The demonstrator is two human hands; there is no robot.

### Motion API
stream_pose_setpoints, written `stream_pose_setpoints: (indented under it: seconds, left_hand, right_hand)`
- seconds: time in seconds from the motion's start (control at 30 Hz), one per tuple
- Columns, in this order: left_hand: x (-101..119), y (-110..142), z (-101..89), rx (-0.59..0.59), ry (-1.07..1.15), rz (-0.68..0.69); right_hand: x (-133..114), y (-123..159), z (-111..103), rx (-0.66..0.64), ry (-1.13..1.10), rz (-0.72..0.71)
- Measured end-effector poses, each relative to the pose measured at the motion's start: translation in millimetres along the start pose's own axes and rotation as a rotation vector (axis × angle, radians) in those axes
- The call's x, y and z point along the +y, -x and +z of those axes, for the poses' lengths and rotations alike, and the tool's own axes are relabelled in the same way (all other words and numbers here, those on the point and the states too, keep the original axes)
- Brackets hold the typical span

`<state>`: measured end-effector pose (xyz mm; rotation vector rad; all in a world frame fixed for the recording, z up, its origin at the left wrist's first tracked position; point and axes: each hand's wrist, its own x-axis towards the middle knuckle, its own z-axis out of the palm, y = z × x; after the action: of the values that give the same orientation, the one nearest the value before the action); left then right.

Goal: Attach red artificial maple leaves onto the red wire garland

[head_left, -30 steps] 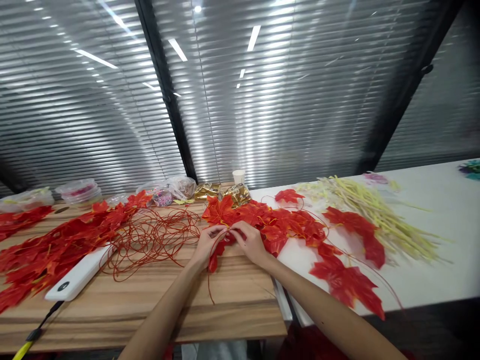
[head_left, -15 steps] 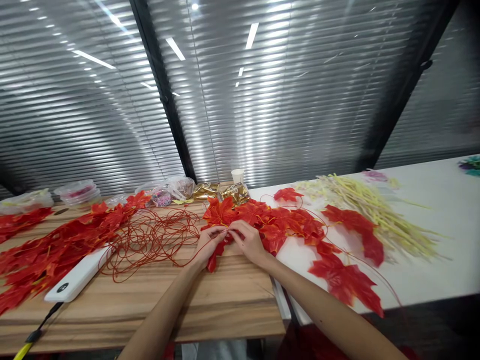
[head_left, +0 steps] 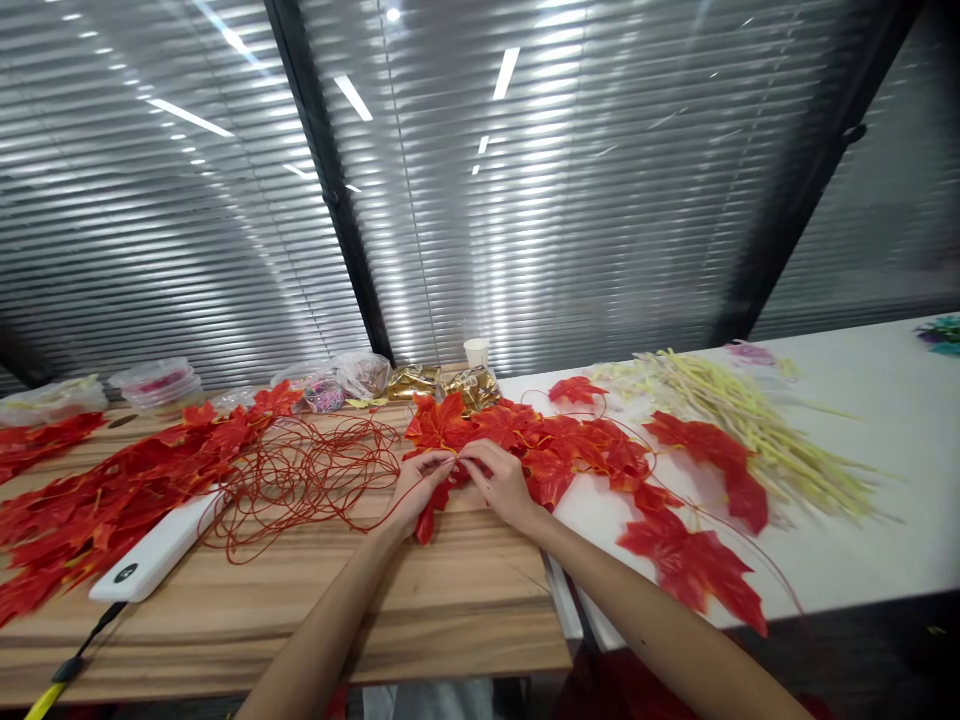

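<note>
My left hand [head_left: 421, 487] is closed in a pinch, with a strand of red cord running from its fingers across the palm to a loose red cord tangle [head_left: 315, 480] on its left. Fingertip to fingertip with it, my right hand [head_left: 501, 482] pinches too; what lies between its fingers is too small to make out. Red artificial maple leaves [head_left: 555, 450] are bunched under and behind both hands, and they spread to the right along the cord. One leaf [head_left: 424, 522] pokes out below the fingers.
A white power bank [head_left: 157, 550] with a cable lies left, beside a heap of red leaves [head_left: 150, 480]. Gold packets [head_left: 469, 385], a paper cup [head_left: 476, 351] and plastic tubs [head_left: 156, 385] stand at the back. Yellow stems [head_left: 757, 430] lie on the white table [head_left: 885, 480].
My fingertips have shifted very slightly, the right ones drawing a touch away from the left. The leaves and cord look the same.
</note>
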<state>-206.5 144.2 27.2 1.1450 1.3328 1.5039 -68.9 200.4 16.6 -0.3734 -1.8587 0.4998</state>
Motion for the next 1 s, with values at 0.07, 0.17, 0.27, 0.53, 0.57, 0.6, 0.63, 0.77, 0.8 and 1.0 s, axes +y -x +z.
stream_pose_setpoints:
  seconds: [0.07,0.17,0.27,0.53,0.57,0.6,0.63,0.77,0.8,1.0]
  left_hand:
    - [0.3,0.3,-0.3,0.005,0.005,-0.006]
    - [0.8,0.6,-0.9,-0.002,0.004,0.001]
    - [0.9,0.7,-1.0,0.012,-0.016,0.003]
    - [2.5,1.7,0.2,-0.003,0.0,-0.016]
    - [2.1,1.4,-0.1,-0.006,-0.001,-0.012]
    - [1.4,1.1,-0.6,-0.006,-0.004,-0.007]
    - [0.7,0.7,-1.1,-0.003,-0.007,-0.002]
    - [-1.5,-0.1,-2.2,-0.008,-0.002,-0.008]
    - [-1.5,0.0,-2.1,-0.017,0.0,-0.011]
    - [0.1,0.8,-0.6,-0.03,0.001,-0.01]
  right_hand:
    - [-0.4,-0.1,-0.3,-0.001,-0.002,0.001]
    - [-1.4,-0.4,-0.9,0.002,0.0,0.001]
    - [-2.2,-0.7,-1.4,0.004,0.002,-0.005]
    - [-0.6,0.0,-0.4,0.007,0.006,-0.019]
    - [-0.4,0.0,-0.4,0.009,0.004,-0.021]
    - [-0.3,0.0,-0.4,0.011,0.003,-0.023]
    - [-0.3,-0.1,-0.4,0.013,0.001,-0.023]
    - [-0.2,-0.2,-0.1,0.01,-0.005,-0.023]
    - [-0.1,-0.2,0.1,0.008,-0.004,-0.023]
    - [-0.8,0.0,0.0,0.001,0.004,-0.027]
